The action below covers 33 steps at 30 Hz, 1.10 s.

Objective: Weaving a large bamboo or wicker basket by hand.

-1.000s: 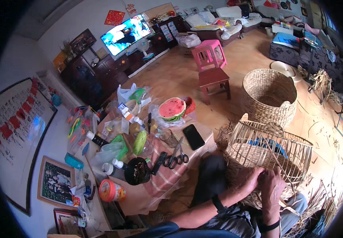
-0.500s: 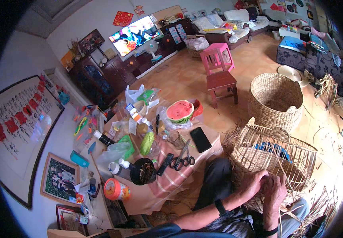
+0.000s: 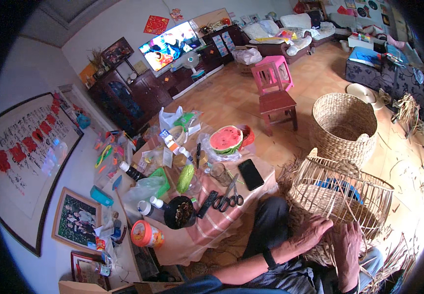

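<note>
A half-woven straw basket (image 3: 319, 250) with tall bare stakes (image 3: 376, 201) lies tilted at my lap, its open frame pointing away from me. My left hand (image 3: 312, 234) is closed at the woven edge, its fingertips pinched by a thin straw strand (image 3: 333, 198) that rises among the stakes. Close on its right, my right hand (image 3: 347, 247) has bent fingers pressed together over the same edge, also by a strand. The fingertips of both hands are partly hidden. Something blue (image 3: 339, 187) shows through the stakes.
A finished woven basket (image 3: 341, 125) stands beyond, near a wooden chair (image 3: 277, 102). On the table at left lie scissors (image 3: 229, 200), a phone (image 3: 250, 174), a cut watermelon (image 3: 226, 139) and a black bowl (image 3: 179, 212). Loose straw (image 3: 403, 255) covers the floor at right.
My hands, which met at the basket edge, have drawn apart, leaving a small gap. My right hand has come lower and turned downward. The view has shifted slightly.
</note>
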### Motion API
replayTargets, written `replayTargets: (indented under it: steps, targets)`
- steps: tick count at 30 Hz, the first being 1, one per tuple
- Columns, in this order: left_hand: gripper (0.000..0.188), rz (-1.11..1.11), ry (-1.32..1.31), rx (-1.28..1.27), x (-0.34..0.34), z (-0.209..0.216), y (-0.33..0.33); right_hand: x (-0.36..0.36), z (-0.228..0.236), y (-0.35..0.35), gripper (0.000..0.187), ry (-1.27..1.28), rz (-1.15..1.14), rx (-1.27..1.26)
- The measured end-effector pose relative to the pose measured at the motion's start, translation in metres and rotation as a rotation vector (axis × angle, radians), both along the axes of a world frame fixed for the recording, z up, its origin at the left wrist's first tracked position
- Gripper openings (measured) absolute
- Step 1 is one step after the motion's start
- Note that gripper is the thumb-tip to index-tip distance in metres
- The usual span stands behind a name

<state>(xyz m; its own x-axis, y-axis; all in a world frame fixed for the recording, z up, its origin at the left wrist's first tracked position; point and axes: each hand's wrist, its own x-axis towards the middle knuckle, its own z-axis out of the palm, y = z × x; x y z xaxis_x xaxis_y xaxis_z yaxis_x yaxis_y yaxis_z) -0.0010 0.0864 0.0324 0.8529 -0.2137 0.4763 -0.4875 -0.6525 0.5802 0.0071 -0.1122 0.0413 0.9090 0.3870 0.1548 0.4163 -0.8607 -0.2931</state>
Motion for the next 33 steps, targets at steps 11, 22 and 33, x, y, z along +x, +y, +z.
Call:
replayTargets:
  steps: [11,22,33]
  targets:
    - [0.043,-0.136,-0.028,0.023,0.010,-0.013,0.008,-0.010,0.003,0.002,0.031,0.119,0.036,-0.029]
    - [0.015,-0.207,0.282,-0.189,0.029,-0.034,0.008,-0.051,-0.013,-0.132,0.024,0.149,-0.228,0.257]
    - [0.015,-0.343,0.474,-0.247,0.039,-0.011,0.019,-0.081,-0.061,-0.269,0.023,-0.050,-0.812,1.205]
